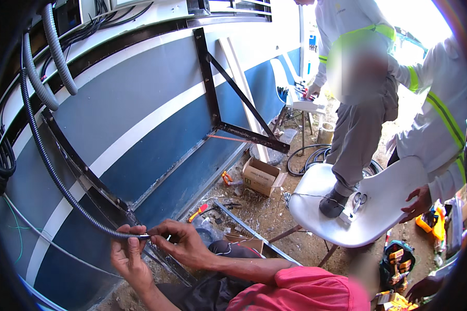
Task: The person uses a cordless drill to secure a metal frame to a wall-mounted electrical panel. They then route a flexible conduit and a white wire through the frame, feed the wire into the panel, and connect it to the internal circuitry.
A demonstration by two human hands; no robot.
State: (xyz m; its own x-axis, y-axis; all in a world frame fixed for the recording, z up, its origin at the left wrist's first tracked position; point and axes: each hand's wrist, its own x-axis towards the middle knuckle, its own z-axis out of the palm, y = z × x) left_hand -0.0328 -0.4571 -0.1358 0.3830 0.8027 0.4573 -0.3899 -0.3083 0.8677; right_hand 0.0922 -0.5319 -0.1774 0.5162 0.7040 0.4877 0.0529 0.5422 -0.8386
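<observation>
A long dark corrugated flexible conduit (49, 166) hangs from the upper left and curves down to my hands. My left hand (129, 256) is closed around it near its lower end, thumb in front and fingers behind. Just beyond the grip, a short pale tip shows at that end. My right hand (184, 243) comes in from the right, its thumb and forefinger pinched together at the tip. Whatever sits between those fingertips is too small to make out. Behind both hands runs a dark metal frame bar (98, 189) against the striped wall (161, 155).
A triangular steel bracket (213, 98) juts from the wall. On the ground are an open cardboard box (262, 176) and a red-yellow tool (197, 212). A white chair (316, 217) holds scissors (359, 201) and a co-worker's foot (333, 205). Another co-worker's hand (417, 202) is beside it.
</observation>
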